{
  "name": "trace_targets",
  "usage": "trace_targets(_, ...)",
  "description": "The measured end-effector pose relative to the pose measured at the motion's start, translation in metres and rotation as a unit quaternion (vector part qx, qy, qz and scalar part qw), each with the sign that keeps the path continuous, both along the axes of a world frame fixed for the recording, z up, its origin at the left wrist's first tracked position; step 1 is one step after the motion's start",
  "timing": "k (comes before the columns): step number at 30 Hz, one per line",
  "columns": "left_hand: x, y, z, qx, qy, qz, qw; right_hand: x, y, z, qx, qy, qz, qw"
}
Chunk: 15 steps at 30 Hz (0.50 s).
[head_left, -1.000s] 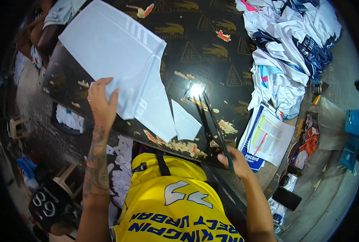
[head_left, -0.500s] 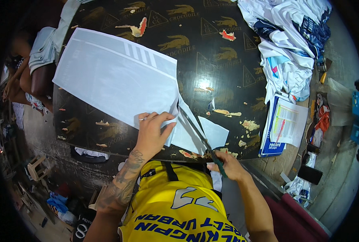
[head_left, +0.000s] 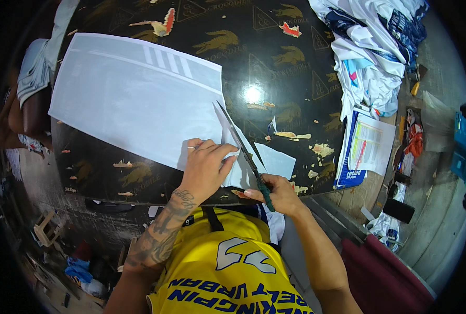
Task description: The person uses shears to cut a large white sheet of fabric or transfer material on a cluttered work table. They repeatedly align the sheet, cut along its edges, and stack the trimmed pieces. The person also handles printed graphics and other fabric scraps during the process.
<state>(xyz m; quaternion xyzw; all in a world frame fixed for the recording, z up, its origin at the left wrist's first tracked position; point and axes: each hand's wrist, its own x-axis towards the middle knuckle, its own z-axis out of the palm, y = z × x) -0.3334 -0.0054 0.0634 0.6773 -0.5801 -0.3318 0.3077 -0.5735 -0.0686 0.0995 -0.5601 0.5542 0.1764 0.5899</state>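
Observation:
A large white cloth panel with paler stripes lies slantwise across the dark table. My left hand, a ring on one finger, pinches its folded right edge between thumb and fingers. Right beside that pinch are long dark scissors with green-wrapped handles. My right hand is closed round the handles at the table's front edge. The blades stand apart, their long tip pointing up and left over the cloth's right edge. A narrower white flap spreads out right of the blades; whether it is still joined to the panel is hidden.
The worn black table has peeling patches. Along its right side are a heap of white and navy clothing and a blue notebook under a printed sheet. Another person's leg shows at the far left.
The scissors and my right hand have moved up and left, with the blade tip now over the cloth's edge. My left hand keeps its pinch. The whole view has shifted a little.

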Motion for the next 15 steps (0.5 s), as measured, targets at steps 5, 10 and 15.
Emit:
trace_targets(5,0.025,0.003,-0.001,-0.05,-0.027,0.017,0.998,0.001,0.014,-0.01,-0.011,-0.024,-0.037,0.999)
trace_targets(10,0.049,0.004,-0.007,-0.025,-0.041,-0.063,0.997,0.013,0.026,-0.01,0.003,-0.026,-0.088,0.996)
trace_targets(15,0.058,0.002,-0.008,-0.005,-0.021,-0.099,0.995,0.036,0.028,-0.004,0.026,-0.025,-0.117,0.992)
